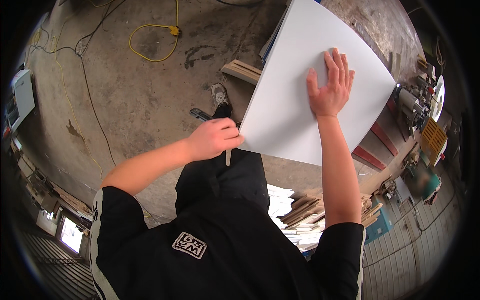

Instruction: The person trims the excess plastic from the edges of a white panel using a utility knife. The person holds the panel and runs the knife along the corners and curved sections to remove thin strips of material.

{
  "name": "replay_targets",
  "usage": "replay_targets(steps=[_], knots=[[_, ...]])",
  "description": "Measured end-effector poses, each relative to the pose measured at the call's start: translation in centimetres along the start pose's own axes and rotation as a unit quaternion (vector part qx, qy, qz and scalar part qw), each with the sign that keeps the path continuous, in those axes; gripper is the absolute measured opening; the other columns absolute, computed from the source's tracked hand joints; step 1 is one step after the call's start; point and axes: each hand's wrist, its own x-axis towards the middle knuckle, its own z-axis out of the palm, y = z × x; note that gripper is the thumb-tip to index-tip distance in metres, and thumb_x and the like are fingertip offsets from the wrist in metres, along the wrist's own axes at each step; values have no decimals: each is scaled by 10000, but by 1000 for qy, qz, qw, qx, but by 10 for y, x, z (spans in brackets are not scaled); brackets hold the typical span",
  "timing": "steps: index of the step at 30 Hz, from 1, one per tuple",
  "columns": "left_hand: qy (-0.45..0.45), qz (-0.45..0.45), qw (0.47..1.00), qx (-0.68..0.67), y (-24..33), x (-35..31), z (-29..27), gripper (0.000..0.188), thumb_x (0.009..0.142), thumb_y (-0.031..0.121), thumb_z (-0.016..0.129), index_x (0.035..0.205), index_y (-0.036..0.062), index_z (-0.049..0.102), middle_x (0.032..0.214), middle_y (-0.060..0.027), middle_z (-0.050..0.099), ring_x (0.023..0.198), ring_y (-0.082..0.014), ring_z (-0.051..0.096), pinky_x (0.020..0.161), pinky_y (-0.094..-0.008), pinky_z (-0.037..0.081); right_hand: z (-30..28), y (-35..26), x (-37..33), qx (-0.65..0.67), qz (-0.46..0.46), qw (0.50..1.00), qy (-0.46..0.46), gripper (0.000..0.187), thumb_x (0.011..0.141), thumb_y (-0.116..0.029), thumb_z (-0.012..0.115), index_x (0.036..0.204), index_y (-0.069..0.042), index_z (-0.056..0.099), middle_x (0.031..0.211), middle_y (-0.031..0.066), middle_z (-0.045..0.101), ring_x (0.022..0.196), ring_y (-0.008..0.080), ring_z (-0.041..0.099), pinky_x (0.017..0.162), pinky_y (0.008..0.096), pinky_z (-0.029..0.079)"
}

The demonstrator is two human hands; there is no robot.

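Observation:
A large white flat board (295, 90) is held out in front of me, above the concrete floor. My left hand (215, 138) is closed around the board's near left corner, fingers curled over its edge. Flat on the board's top face, near its right side, lies my right hand (331, 85) with the fingers stretched out and pressing down. The board hides whatever it rests on underneath.
A yellow cable (150, 42) loops on the stained concrete floor (140, 100). Short wood pieces (242, 71) lie beside the board's left edge. A pile of white and wooden offcuts (297, 217) sits below on the right. Machines (425, 115) stand at far right.

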Motion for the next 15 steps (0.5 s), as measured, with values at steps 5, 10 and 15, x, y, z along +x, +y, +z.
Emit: replay_targets(steps=[5, 10, 15], knots=[[164, -17, 986, -12, -53, 76, -27, 241, 947, 12, 699, 1113, 138, 821, 884, -60, 706, 812, -283, 671, 723, -397, 553, -2, 1, -1, 0, -10, 1000, 2, 523, 939, -417, 721, 1427, -231, 681, 1623, 3, 603, 1567, 268, 489, 1319, 590, 282], [224, -18, 971, 81, -130, 193, -71, 178, 941, 139, 703, 1077, 155, 818, 949, -67, 743, 907, -295, 710, 753, -429, 565, 4, -1, 2, 11, -21, 1000, 9, 515, 949, -422, 704, 1429, -234, 681, 1625, -5, 601, 1564, 259, 491, 1325, 574, 280], [157, 60, 974, 155, -100, 152, -53, 275, 900, 51, 709, 1117, 182, 815, 891, -17, 701, 905, -254, 694, 739, -370, 582, 5, 5, 2, -2, -19, 1000, 11, 516, 962, -443, 690, 1438, -244, 676, 1631, -18, 595, 1572, 253, 478, 1331, 560, 278]])
